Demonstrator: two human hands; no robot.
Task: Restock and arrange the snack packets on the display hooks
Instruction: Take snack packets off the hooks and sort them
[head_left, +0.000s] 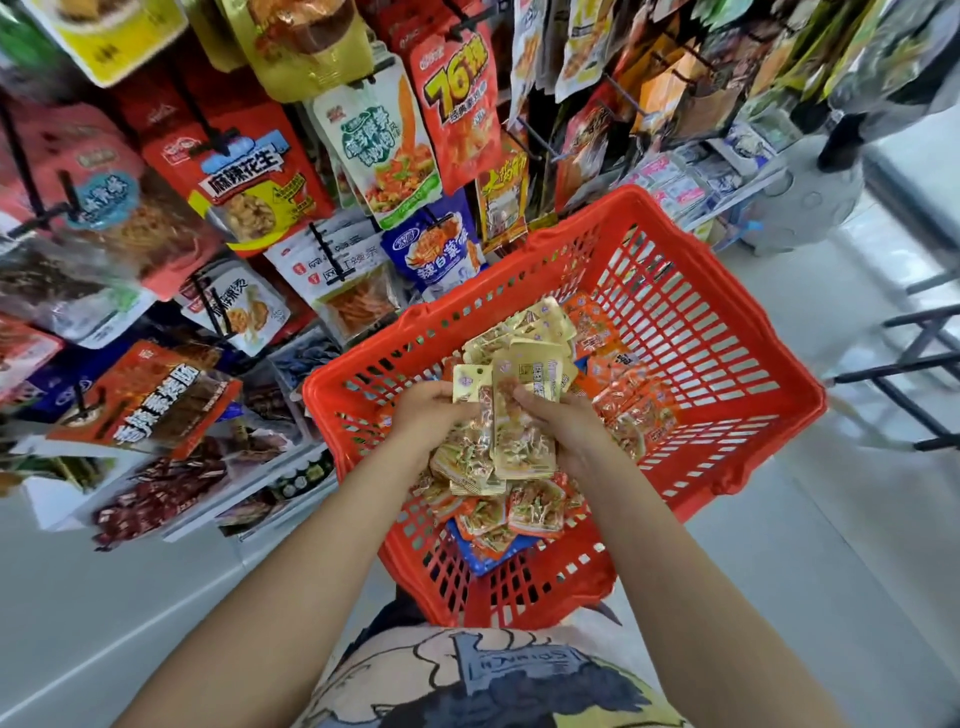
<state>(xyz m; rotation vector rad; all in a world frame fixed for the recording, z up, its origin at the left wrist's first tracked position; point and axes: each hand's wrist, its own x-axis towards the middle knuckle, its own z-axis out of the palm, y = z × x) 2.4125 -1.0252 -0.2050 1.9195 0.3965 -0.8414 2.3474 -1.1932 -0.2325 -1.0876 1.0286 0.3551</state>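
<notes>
Nearest the camera, both hands work over the red basket (545, 582) that sits in front of the person. The left hand (434, 415) has its fingers curled round the left edge of a stack of gold packets (511, 421), and the right hand (563, 421) grips the stack's right side, thumb on the top packet; together they hold the bundle upright above the basket, apparently squaring it up so the hang holes line up. None of this stack is on a hook yet

Under and past the hands, the basket holds plenty more stock: loose gold packets (524, 325) heaped toward the far wall and orange packets (631, 410) spread along the right and near side. That pile suggests the restocking is at an early or middle stage, with most packets left to hang

Farther off, the rack (332, 249) carries many large snack bags on black hooks (208, 124). I cannot tell which hook is meant for the gold packets, nor whether any of them already hang there
</notes>
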